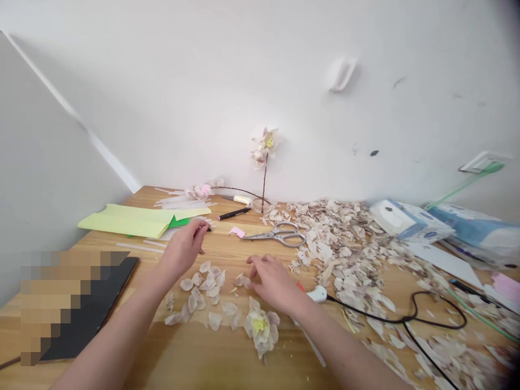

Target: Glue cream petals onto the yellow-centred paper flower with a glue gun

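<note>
My left hand (183,249) hovers above the wooden table (195,357), fingers curled with thumb and forefinger pinched near a dark pen tip; I cannot make out anything in them. My right hand (273,279) rests palm down, its fingertips touching a pale petal (242,280). Between the hands lie several loose translucent petals (203,290). A finished pale flower with a yellow centre (260,326) lies just below my right wrist.
Metal scissors (280,234) lie beyond my right hand. A heap of petal scraps (345,249) spreads to the right, with a white glue tool and black cord (390,319). Yellow-green paper (130,219), a black pen (233,214), a black board (93,309), tissue packs (410,221) and an upright flower stem (265,162) stand around.
</note>
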The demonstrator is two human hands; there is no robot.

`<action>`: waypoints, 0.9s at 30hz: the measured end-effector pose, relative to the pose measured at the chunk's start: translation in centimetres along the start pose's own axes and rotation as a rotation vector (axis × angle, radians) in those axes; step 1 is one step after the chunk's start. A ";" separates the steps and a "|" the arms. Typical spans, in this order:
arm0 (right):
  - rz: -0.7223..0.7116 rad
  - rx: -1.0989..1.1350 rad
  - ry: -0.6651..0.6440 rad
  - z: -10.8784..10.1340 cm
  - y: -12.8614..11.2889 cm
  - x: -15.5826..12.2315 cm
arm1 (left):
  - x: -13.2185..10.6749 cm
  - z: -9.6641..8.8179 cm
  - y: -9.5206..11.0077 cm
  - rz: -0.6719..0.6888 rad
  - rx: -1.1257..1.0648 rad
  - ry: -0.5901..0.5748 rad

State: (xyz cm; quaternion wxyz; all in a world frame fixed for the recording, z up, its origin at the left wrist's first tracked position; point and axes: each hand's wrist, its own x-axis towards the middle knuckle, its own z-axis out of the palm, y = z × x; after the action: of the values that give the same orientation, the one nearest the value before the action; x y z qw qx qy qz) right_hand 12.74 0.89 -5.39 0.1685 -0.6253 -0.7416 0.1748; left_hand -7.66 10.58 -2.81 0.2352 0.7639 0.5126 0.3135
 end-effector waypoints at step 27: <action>-0.092 0.039 -0.090 0.8 -0.7 3.3 | 0.0 1.2 0.7 0.041 0.161 0.108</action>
State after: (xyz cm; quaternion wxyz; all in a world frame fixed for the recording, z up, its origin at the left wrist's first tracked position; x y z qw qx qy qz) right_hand 11.25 4.04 -5.69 0.1551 -0.5788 -0.7727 0.2095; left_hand -6.31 10.31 -3.16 0.1385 0.7727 0.5325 0.3166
